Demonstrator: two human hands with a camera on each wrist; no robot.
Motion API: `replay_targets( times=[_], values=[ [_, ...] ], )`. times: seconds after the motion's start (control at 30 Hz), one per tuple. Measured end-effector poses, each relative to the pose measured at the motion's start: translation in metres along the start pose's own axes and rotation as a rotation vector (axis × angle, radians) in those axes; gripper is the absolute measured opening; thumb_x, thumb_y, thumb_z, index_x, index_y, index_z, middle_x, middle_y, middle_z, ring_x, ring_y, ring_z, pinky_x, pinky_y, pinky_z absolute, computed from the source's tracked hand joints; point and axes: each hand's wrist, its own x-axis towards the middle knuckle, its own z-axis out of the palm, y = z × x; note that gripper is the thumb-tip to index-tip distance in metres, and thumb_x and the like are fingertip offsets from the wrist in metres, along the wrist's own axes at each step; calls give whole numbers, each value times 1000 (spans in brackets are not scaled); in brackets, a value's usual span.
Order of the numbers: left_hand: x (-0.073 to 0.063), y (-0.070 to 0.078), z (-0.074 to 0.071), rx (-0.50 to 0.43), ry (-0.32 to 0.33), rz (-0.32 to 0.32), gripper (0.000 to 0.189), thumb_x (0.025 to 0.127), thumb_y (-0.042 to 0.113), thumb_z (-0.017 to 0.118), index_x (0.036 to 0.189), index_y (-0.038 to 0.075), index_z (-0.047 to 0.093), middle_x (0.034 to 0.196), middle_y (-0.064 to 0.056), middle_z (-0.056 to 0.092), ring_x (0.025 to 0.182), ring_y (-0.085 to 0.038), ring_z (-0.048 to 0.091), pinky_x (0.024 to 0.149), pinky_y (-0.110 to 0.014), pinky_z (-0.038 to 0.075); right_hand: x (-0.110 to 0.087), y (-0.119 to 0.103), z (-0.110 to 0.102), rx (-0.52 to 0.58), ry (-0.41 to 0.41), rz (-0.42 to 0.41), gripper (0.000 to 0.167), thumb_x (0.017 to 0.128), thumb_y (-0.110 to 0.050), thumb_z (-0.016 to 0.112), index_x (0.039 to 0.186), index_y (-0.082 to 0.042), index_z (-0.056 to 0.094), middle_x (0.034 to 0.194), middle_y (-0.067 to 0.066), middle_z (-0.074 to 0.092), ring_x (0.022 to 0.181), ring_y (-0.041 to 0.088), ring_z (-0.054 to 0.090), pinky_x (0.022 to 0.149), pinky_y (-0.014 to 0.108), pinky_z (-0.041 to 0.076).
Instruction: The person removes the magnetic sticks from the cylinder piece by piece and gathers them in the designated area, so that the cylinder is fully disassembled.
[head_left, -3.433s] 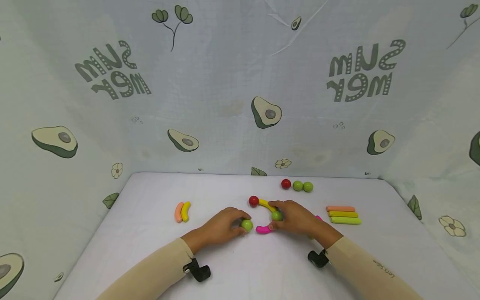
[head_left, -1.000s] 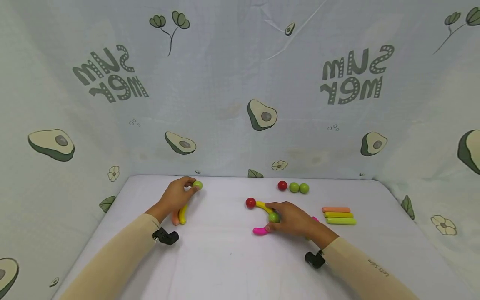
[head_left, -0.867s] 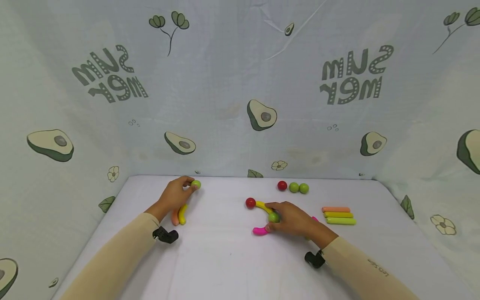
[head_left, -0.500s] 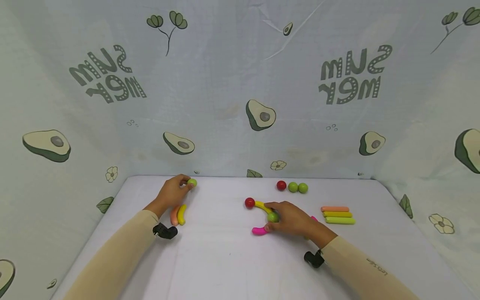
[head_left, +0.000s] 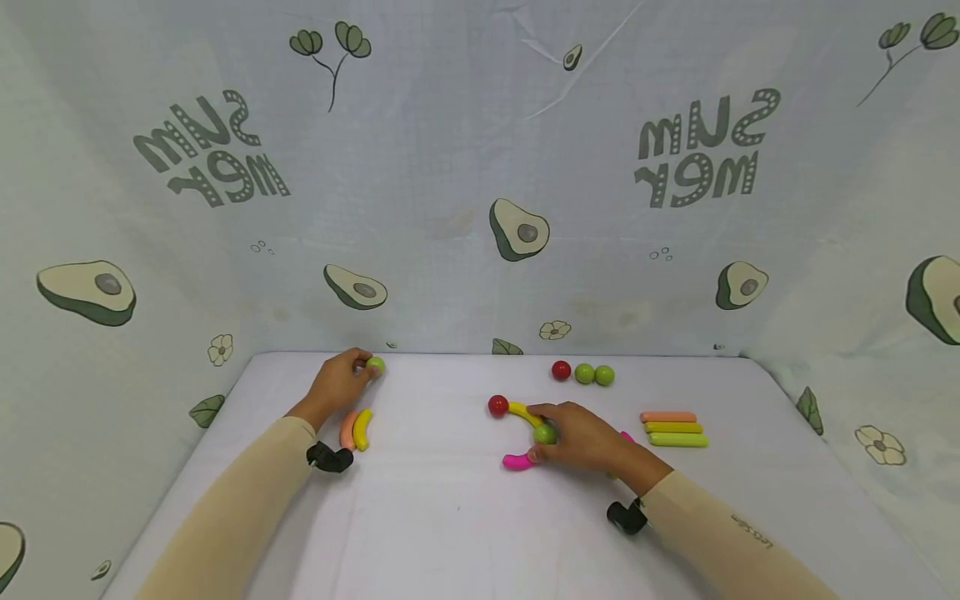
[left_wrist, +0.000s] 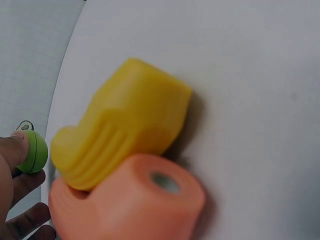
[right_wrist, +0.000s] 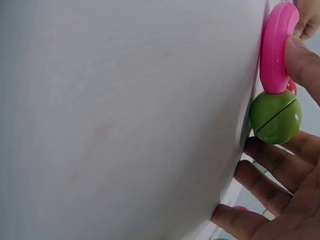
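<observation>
At the far left of the table, my left hand (head_left: 339, 382) pinches a slotted green ball (left_wrist: 36, 152), thumb and fingertips at its side. Just below that hand lie a yellow (head_left: 362, 429) and an orange banana-shaped piece (head_left: 347, 431), side by side. Near the middle, my right hand (head_left: 581, 435) rests low over a cluster, fingers spread. Its thumb touches a pink curved piece (right_wrist: 275, 50), whose end meets a second green ball (right_wrist: 275, 118) by the fingertips. A yellow curved piece (head_left: 524, 413) runs from the index finger to a red ball (head_left: 498, 406). Part of the cluster is hidden beneath this hand.
Along the back lie another red ball (head_left: 561, 371) and two green balls (head_left: 584, 373). To the right are orange (head_left: 667, 417), yellow (head_left: 673, 427) and lime sticks (head_left: 678, 439) in a stack. A printed cloth (head_left: 450, 167) rises behind the white table (head_left: 450, 533).
My left hand has carried the green ball from beside the cluster to the far left, and has lately drifted slightly farther left. My right hand stays at the cluster.
</observation>
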Motion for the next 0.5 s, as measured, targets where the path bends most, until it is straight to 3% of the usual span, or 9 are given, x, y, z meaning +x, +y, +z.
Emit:
replay_targets(
  times=[0.3, 0.5],
  values=[
    [3, -5, 3, 14, 19, 48, 39, 102, 23, 66, 134, 0, 62, 125, -17, 67, 112, -34, 61, 99, -52, 47, 1, 1, 0, 4, 5, -8, 76, 79, -41, 88, 146, -20, 58, 132, 4, 63, 115, 22, 55, 101, 50, 51],
    [3, -5, 5, 17, 11, 35, 44, 101, 24, 67, 138, 0, 60, 127, -19, 67, 117, -36, 61, 101, -52, 48, 1, 1, 0, 3, 9, 1, 76, 79, -41, 89, 145, -20, 59, 131, 5, 63, 114, 23, 55, 100, 50, 51]
  ],
)
